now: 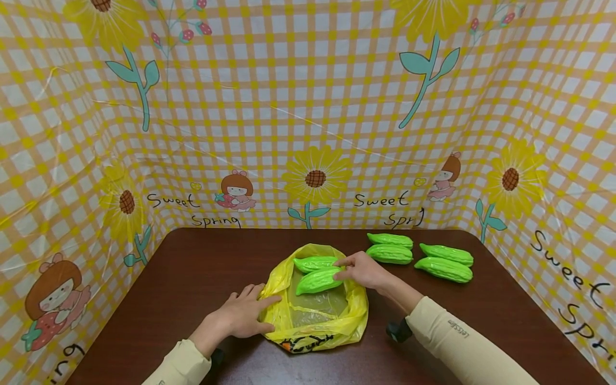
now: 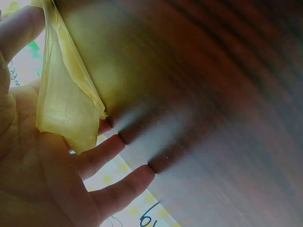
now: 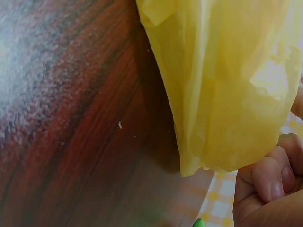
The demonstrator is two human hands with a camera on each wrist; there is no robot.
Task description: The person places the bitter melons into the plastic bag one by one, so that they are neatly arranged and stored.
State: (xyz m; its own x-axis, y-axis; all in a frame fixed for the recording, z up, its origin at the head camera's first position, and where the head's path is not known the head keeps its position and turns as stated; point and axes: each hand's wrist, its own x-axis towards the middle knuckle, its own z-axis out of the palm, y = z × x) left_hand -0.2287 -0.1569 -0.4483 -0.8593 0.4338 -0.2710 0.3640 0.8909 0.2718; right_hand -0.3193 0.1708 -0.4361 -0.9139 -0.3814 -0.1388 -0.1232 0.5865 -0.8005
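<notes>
A yellow plastic bag (image 1: 358,315) lies on the table with its mouth spread wide. Two bright green bitter melons (image 1: 315,263) are side by side within its mouth. My right hand (image 1: 368,271) reaches over the bag's right rim and pinches the right end of the nearer bitter melon (image 1: 315,282). Yellow plastic hides most of that grip in the right wrist view, where curled fingers (image 3: 270,177) show. At the bag's left rim rests my left hand (image 1: 243,313), its fingers spread. In the left wrist view, bag plastic (image 2: 71,104) hangs across the palm and straight fingers touch the tabletop.
Back right on the dark brown table (image 1: 207,262) lie two more pairs of bitter melons, one pair (image 1: 390,253) nearer the bag and another (image 1: 444,269) farther right. A checked, flower-printed sheet (image 1: 269,133) walls the table's back and both sides.
</notes>
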